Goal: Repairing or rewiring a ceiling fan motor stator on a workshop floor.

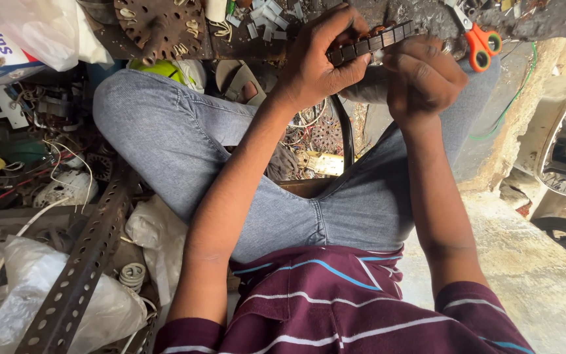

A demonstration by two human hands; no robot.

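My left hand (pixel 319 56) grips a dark slotted ring-shaped metal core (pixel 378 41), with copper wire showing at its top edge, held above my knees. My right hand (pixel 424 75) closes on the core's right side from below, thumb pressed to its rim. I sit cross-legged in grey jeans (pixel 165 131) and a maroon striped shirt (pixel 335 308). The rest of the core is hidden behind my fingers.
Orange-handled scissors (pixel 483 42) lie on the dirty bench just right of my hands. A round brown slotted disc (pixel 158 23) and small metal pieces sit at top. A perforated angle bar (pixel 83 262), plastic bags, wires and small coils clutter the left. A concrete slab (pixel 532 262) lies right.
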